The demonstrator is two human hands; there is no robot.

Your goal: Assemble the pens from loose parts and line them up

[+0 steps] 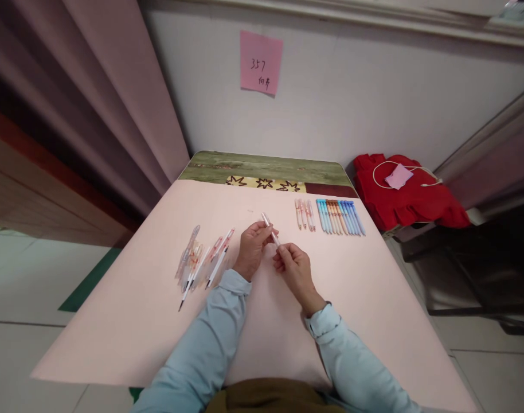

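Above the middle of the table, a pale pen [271, 230] is held slanting between both hands. My left hand [254, 245] is closed round its upper part, with the tip end sticking out past the fingers. My right hand [295, 267] pinches the lower end, which the fingers partly cover. Left of my left hand lies a loose heap of clear pen barrels [188, 258], some with reddish or orange marks. White ink refills [217, 267] with dark tips lie beside and across them.
Right of the hands, several clear pens with red marks [305, 215] lie side by side. Beside them is a row of blue and brown pens [340, 218]. Pale paper [159, 338] covers most of the table. A red cloth [403, 195] with a white cable is beyond the right edge.
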